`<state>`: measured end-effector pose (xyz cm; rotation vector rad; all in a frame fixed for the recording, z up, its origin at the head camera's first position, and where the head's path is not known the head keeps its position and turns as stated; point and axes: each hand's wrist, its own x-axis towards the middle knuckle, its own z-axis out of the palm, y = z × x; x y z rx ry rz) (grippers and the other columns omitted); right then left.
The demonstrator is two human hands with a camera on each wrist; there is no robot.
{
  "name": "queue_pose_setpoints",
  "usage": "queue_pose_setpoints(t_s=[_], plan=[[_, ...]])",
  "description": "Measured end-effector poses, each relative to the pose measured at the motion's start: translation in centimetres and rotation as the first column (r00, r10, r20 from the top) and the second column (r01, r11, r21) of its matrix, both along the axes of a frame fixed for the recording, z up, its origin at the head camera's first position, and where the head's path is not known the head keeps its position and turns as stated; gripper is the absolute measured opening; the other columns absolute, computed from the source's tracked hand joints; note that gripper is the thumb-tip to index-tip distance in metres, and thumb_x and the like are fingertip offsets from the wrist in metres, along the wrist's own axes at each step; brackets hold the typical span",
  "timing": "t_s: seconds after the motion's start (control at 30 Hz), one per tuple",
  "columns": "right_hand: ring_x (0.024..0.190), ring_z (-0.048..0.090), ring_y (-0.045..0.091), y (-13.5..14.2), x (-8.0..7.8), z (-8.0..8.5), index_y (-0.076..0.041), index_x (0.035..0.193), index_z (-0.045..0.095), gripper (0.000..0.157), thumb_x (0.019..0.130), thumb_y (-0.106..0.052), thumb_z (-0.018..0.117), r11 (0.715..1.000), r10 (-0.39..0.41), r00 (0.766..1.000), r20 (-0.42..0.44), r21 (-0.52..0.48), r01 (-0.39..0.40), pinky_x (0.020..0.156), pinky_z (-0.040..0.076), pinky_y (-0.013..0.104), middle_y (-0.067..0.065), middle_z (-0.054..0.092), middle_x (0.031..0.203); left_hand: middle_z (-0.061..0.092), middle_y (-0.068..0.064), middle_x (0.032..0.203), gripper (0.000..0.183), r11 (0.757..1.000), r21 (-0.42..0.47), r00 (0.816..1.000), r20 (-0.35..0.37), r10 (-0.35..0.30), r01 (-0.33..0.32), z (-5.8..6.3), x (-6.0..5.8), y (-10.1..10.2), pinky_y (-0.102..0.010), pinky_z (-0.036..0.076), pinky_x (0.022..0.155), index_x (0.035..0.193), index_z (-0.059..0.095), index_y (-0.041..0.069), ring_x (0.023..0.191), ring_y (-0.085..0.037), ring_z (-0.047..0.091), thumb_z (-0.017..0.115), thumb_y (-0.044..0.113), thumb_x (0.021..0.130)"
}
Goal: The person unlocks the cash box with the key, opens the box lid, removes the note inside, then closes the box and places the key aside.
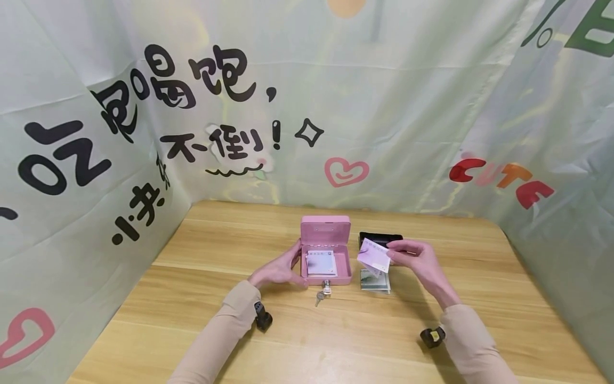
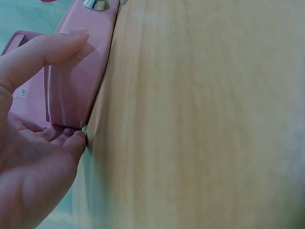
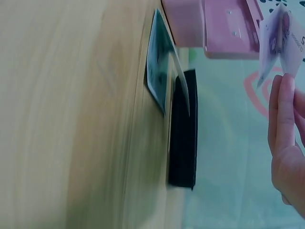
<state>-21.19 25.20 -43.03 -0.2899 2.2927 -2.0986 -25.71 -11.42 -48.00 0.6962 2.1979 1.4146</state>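
A pink cash box (image 1: 343, 266) stands with its lid (image 1: 325, 233) raised and folded pale purple banknotes (image 1: 322, 263) inside. My left hand (image 1: 280, 268) grips its left end, thumb (image 2: 62, 47) on the front wall and the other fingers round the side. A small key (image 1: 320, 297) hangs at the front lock. To the box's right, my right hand (image 1: 418, 261) pinches a folded purple banknote (image 1: 376, 256) by its edge, held up off the table. Below that note lie folded green banknotes (image 1: 374, 281), standing partly open in the right wrist view.
A black wallet (image 3: 183, 138) lies behind the green notes, partly covered by the raised note in the head view. The wooden table (image 1: 307, 341) meets a printed fabric curtain (image 1: 408, 106) at the back and both sides.
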Motion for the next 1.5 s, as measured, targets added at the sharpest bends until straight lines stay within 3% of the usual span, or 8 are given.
queue_pose_setpoints(t_s=[0.13, 0.43, 0.5, 0.67, 0.9, 1.13, 1.5], plan=[[0.08, 0.072, 0.005, 1.2, -0.1, -0.3, -0.002, 0.109, 0.074, 0.019, 0.09, -0.001, 0.07, 1.0, 0.005, 1.0, 0.001, 0.018, -0.005, 0.078, 0.065, 0.027, -0.012, 0.076, 0.091, -0.001, -0.017, 0.171, 0.131, 1.0, -0.013, 1.0, -0.006, 0.002, -0.003, 0.1, 0.1, 0.0, -0.051, 0.008, 0.131, 0.162, -0.009, 0.011, 0.158, -0.035, 0.007, 0.084, 0.005, 0.07], [0.085, 0.07, 0.002, 3.9, 0.0, -0.6, -0.013, 0.108, 0.076, 0.019, 0.092, -0.004, 0.07, 0.997, 0.006, 1.0, 0.012, 0.081, -0.007, 0.08, 0.063, 0.021, -0.014, 0.076, 0.093, 0.0, -0.016, 0.171, 0.131, 0.999, -0.03, 1.0, -0.015, 0.013, -0.014, 0.0, 0.0, 0.1, -0.052, 0.008, 0.131, 0.162, -0.008, 0.012, 0.158, -0.034, 0.008, 0.084, 0.006, 0.07], [0.086, 0.07, 0.002, 4.5, 0.1, -0.6, -0.011, 0.109, 0.075, 0.019, 0.092, -0.005, 0.069, 0.994, 0.022, 1.0, 0.021, 0.103, -0.024, 0.081, 0.062, 0.021, -0.015, 0.076, 0.094, 0.0, -0.016, 0.171, 0.131, 1.0, -0.028, 1.0, -0.014, 0.013, -0.014, 0.0, 0.0, 0.1, -0.051, 0.008, 0.131, 0.162, -0.009, 0.012, 0.158, -0.034, 0.008, 0.084, 0.006, 0.07], [0.087, 0.071, 0.002, 5.9, -0.1, -0.4, 0.008, 0.114, 0.069, 0.024, 0.092, -0.004, 0.068, 0.987, 0.05, 0.997, 0.065, 0.149, -0.06, 0.082, 0.063, 0.023, -0.016, 0.076, 0.094, 0.001, -0.017, 0.171, 0.131, 1.0, -0.013, 1.0, -0.01, 0.007, -0.007, -0.1, -0.1, 0.1, -0.049, 0.009, 0.131, 0.162, -0.009, 0.011, 0.158, -0.035, 0.009, 0.084, 0.003, 0.07], [0.086, 0.07, 0.001, 7.3, -0.3, -0.3, 0.009, 0.113, 0.069, 0.026, 0.092, -0.008, 0.069, 0.971, 0.035, 0.994, 0.105, 0.231, -0.058, 0.081, 0.061, 0.022, -0.02, 0.073, 0.094, -0.001, -0.017, 0.171, 0.131, 1.0, -0.012, 1.0, -0.009, 0.004, -0.004, 0.0, 0.0, 0.1, -0.051, 0.008, 0.131, 0.162, -0.009, 0.011, 0.158, -0.035, 0.008, 0.084, 0.003, 0.07], [0.087, 0.068, 0.001, 7.7, -0.5, -0.3, 0.018, 0.117, 0.062, 0.039, 0.092, -0.01, 0.069, 0.943, 0.05, 0.992, 0.116, 0.321, -0.085, 0.082, 0.062, 0.026, -0.018, 0.072, 0.094, -0.001, -0.017, 0.171, 0.131, 1.0, -0.008, 1.0, -0.009, 0.001, -0.001, 0.0, 0.0, 0.1, -0.051, 0.009, 0.131, 0.162, -0.009, 0.011, 0.158, -0.035, 0.008, 0.084, 0.003, 0.07], [0.082, 0.067, 0.003, 8.3, -0.9, -0.8, 0.019, 0.116, 0.063, 0.035, 0.092, -0.006, 0.068, 0.913, 0.096, 0.986, 0.135, 0.383, -0.141, 0.075, 0.063, 0.028, 0.008, 0.074, 0.103, -0.001, -0.016, 0.171, 0.131, 1.0, -0.02, 1.0, -0.01, 0.005, -0.005, 0.0, 0.1, 0.1, -0.05, 0.009, 0.131, 0.162, -0.009, 0.01, 0.158, -0.035, 0.008, 0.084, 0.005, 0.07]])
